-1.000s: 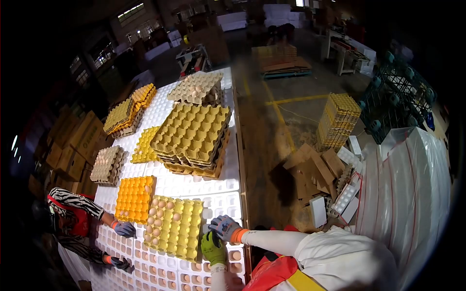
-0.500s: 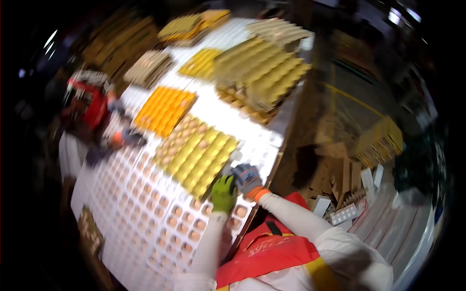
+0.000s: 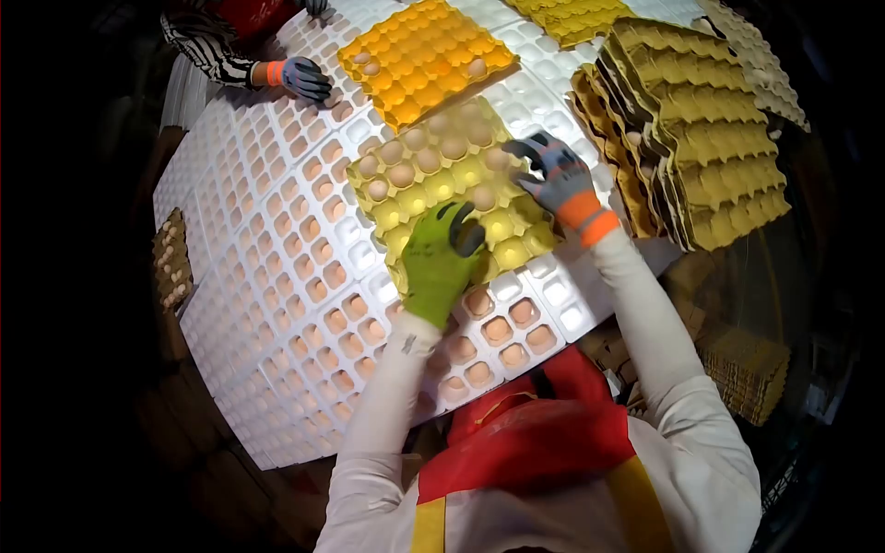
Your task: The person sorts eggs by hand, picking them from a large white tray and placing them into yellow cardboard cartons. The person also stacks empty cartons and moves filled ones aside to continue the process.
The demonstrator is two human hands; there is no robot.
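Note:
A yellow egg tray (image 3: 392,214) lies on the white foam egg packs, with brown eggs in its far rows and several bare cups nearer me. My left hand (image 3: 441,263), in a green glove with dark fingertips, is over the near part of this tray. Its fingers are curved and apart, close to a single egg (image 3: 484,196). My right hand (image 3: 558,177), in a grey glove with an orange cuff, reaches in from the tray's right side. Its fingers are spread, with the tips right by another egg (image 3: 498,158) at the end of a row.
Foam packs (image 3: 286,249) filled with eggs cover the table's left side. An orange tray (image 3: 424,60) with a few eggs lies beyond. Stacked pulp trays (image 3: 710,138) stand at the right. A co-worker's gloved hand (image 3: 304,79) rests over the packs at far left.
My view has swung closer over the yellow tray. Both my hands have moved from beside its near right corner: the left is over the tray, the right at its right side, fingers spread.

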